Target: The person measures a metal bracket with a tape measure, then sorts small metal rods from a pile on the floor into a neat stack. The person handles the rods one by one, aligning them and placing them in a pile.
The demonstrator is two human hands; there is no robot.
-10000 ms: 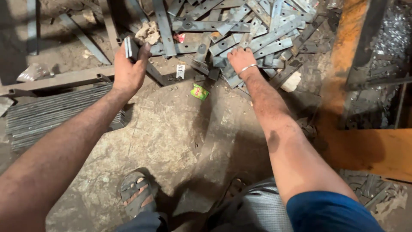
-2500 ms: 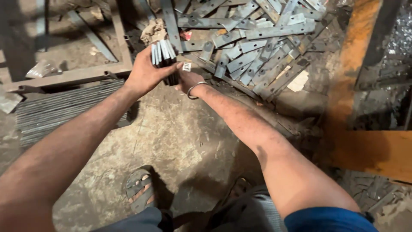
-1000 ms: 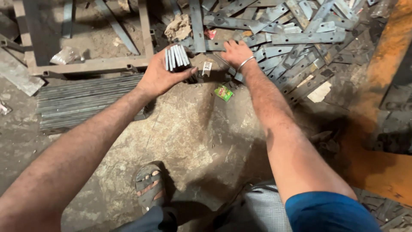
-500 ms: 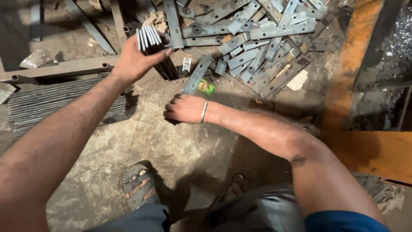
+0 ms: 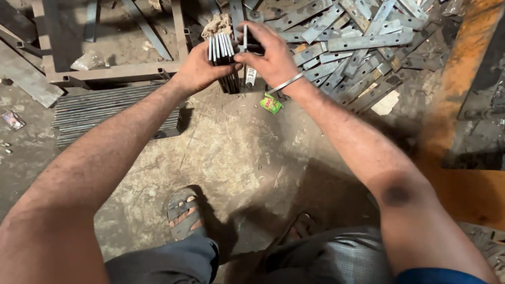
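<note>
The left hand (image 5: 197,66) is wrapped around a stack of flat metal strips (image 5: 223,63), held on edge just above the dusty concrete floor (image 5: 236,152). The right hand (image 5: 268,52) pinches one more metal strip (image 5: 245,38) between thumb and fingers, right beside the stack. A heap of similar strips (image 5: 347,47) lies just beyond the hands, with a small green wrapper (image 5: 271,103) on the floor near the right wrist.

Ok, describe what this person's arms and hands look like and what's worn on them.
Both forearms are bare and hairy. The right hand has a thin silver bangle at the wrist and a blue short sleeve at the upper arm. The left hand wears nothing.
</note>
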